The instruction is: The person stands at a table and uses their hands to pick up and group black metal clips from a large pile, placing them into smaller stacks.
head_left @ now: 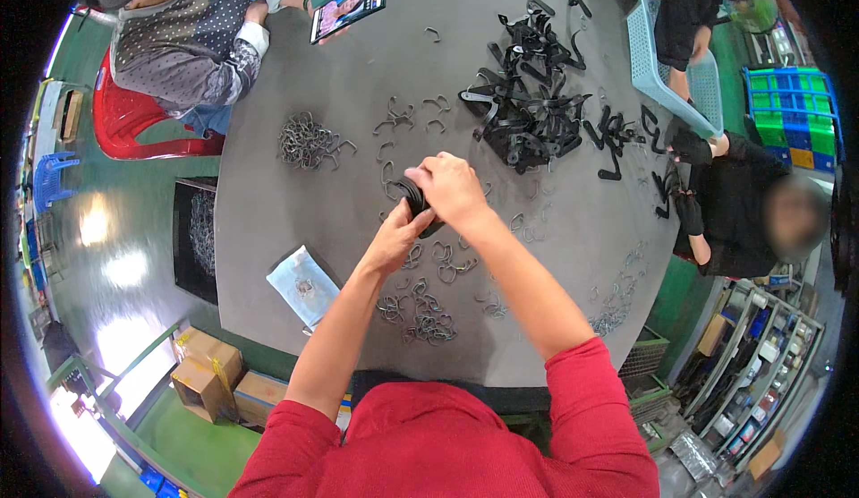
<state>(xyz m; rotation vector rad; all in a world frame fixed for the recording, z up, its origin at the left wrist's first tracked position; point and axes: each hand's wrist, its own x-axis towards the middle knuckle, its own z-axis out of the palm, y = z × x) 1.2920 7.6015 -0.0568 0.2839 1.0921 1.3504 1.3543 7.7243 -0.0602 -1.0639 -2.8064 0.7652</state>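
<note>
Over the middle of the grey table, my left hand [392,240] is closed around a dark, rounded black part [413,195], which seems made of stacked curved layers. My right hand [455,192] bends over the same part from above, its fingers closed against it. Its exact kind I cannot make out, since both hands cover much of it. Just below my hands lie loose bent metal wire clips [429,314]. A tangled heap of similar clips [309,140] lies to the left. Beyond my right hand spreads a large pile of black plastic clamp-like parts [532,109].
A light-blue packet [302,285] with clips on it lies left of my forearm. Co-workers sit at left and right; the left one holds a tablet [349,8]. A pale blue basket [671,68] stands at the right edge. A red chair [116,131] is at left.
</note>
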